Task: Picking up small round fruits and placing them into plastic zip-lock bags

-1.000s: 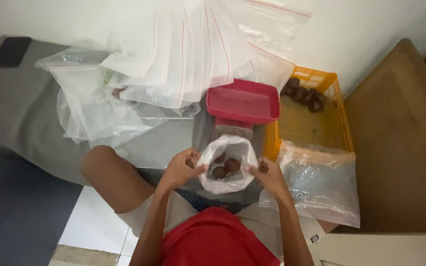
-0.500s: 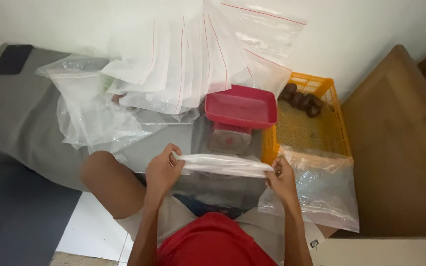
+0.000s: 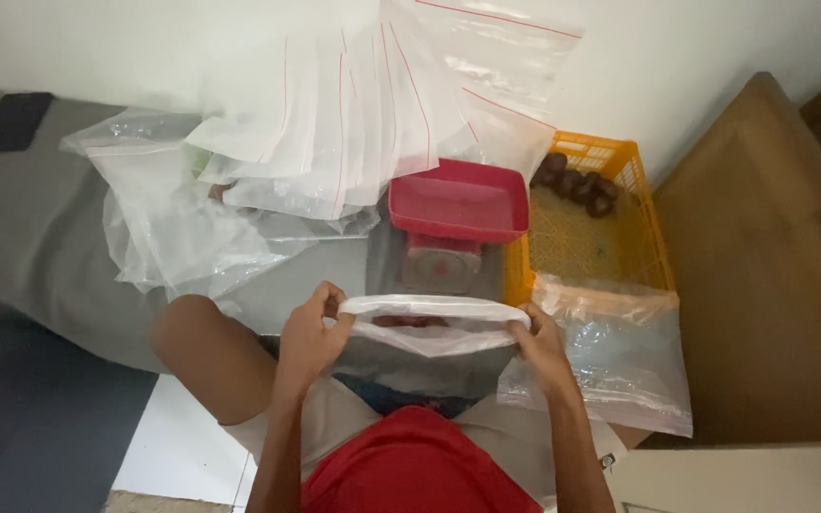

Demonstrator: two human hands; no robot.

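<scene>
My left hand (image 3: 308, 334) pinches the left end of the bag (image 3: 427, 334) mouth, and my right hand (image 3: 542, 346) pinches the right end, both thumbs on top and the fingers curled under the rim, so the opening is drawn out wide and nearly flat between them. The bag hangs over my lap, just in front of the scale (image 3: 455, 217), and I can make out a little dark fruit through the slit of the mouth. I judge the film thin, soft and slippery: it sags in the middle and would fold or slide if I eased my grip, so the doubled rim at the two ends is the place to hold it, not the loose wall. The fruit gives it some weight low down, so I expect it to swing and pull on the rim. Beyond the bag the scale with its red tray stands at the near edge of the grey mat (image 3: 40, 218). To its right is the orange crate (image 3: 640, 237) with dark fruit (image 3: 577, 182) in its far corner, and a large clear bag (image 3: 620, 366) drapes over its near edge beside my right wrist. Zip bags (image 3: 353, 123) fan out along the wall, with crumpled plastic (image 3: 173, 228) under them and a phone (image 3: 13, 121) at the mat's far left corner.
</scene>
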